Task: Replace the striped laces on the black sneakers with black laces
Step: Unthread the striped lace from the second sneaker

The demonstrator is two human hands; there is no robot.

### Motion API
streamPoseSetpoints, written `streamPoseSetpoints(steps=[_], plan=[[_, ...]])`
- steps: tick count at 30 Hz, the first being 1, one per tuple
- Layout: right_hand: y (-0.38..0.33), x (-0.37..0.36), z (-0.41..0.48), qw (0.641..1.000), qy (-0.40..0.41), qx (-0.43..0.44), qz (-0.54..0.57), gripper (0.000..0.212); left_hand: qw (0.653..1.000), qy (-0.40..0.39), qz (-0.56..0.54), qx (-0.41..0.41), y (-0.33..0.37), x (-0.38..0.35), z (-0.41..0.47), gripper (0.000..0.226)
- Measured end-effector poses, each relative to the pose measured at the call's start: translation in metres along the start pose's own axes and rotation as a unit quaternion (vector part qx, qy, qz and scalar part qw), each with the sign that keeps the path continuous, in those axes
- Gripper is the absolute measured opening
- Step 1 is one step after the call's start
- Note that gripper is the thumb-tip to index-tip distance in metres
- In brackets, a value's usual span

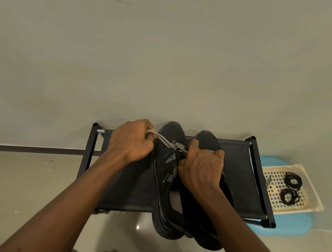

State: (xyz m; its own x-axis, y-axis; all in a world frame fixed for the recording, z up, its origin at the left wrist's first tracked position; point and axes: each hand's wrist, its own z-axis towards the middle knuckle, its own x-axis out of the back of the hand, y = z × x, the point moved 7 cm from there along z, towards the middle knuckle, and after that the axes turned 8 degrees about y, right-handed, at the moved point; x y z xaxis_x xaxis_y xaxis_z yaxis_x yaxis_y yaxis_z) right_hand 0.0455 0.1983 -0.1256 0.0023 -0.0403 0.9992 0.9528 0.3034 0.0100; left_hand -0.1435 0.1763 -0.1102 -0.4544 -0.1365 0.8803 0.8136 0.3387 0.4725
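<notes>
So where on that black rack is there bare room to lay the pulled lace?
The rack's fabric is bare left of the left sneaker, and again right of the right sneaker, up to the frame. The middle is crowded: both shoes, both hands. The tray beside it holds black lace coils.

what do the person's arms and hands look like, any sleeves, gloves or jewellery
Both arms are bare to the frame edge, with no sleeves in view. The left hand and right hand have no gloves, and no rings, watch or bands show. Tendons and veins stand out on the backs.
</notes>
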Motion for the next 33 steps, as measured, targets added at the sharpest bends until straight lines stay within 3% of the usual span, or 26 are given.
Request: streamPoseSetpoints(steps=[8, 11, 14, 16, 19, 21, 22, 23, 26, 27, 29, 33], plan=[[0.001, -0.001, 0.000, 1.000, 0.001, -0.007, 0.009, 0.017, 0.984, 0.109, -0.073, 0.123, -0.040, 0.030, 0.013, 0.022], [0.003, -0.002, 0.000, 1.000, -0.002, -0.010, 0.017, 0.020, 0.957, 0.175, -0.134, 0.189, -0.048, 0.034, 0.011, 0.026], [0.003, -0.002, 0.001, 1.000, 0.005, -0.004, 0.016, 0.022, 0.911, 0.255, -0.202, 0.255, -0.059, 0.035, 0.004, 0.029], [0.003, -0.004, 0.001, 1.000, 0.004, -0.003, 0.019, 0.020, 0.876, 0.265, -0.308, 0.259, -0.058, 0.025, 0.004, 0.025], [0.003, -0.007, 0.002, 1.000, -0.003, -0.003, 0.030, 0.019, 0.762, 0.156, -0.563, 0.278, -0.037, -0.005, 0.006, 0.020], [0.003, -0.007, 0.002, 1.000, -0.003, 0.000, 0.031, 0.022, 0.690, 0.060, -0.655, 0.304, -0.020, -0.018, 0.002, 0.018], [0.003, -0.007, 0.002, 1.000, -0.002, 0.001, 0.031, 0.023, 0.699, 0.019, -0.648, 0.302, -0.016, -0.023, 0.000, 0.017], [0.003, -0.006, 0.002, 1.000, -0.001, 0.001, 0.031, 0.024, 0.737, -0.016, -0.611, 0.288, -0.013, -0.027, 0.000, 0.019], [0.003, -0.005, 0.003, 0.999, 0.003, 0.000, 0.037, 0.027, 0.938, -0.056, -0.314, 0.136, -0.009, -0.027, 0.002, 0.030], [0.003, -0.005, 0.002, 0.999, 0.003, 0.000, 0.038, 0.028, 0.976, -0.064, -0.199, 0.066, -0.005, -0.029, 0.001, 0.030], [0.002, -0.006, 0.001, 0.999, 0.001, 0.000, 0.042, 0.030, 0.993, -0.095, -0.067, -0.002, 0.000, -0.038, -0.004, 0.026], [0.003, -0.007, 0.001, 0.999, 0.000, -0.007, 0.035, 0.031, 0.991, -0.122, -0.033, -0.031, 0.008, -0.051, -0.012, 0.019]])
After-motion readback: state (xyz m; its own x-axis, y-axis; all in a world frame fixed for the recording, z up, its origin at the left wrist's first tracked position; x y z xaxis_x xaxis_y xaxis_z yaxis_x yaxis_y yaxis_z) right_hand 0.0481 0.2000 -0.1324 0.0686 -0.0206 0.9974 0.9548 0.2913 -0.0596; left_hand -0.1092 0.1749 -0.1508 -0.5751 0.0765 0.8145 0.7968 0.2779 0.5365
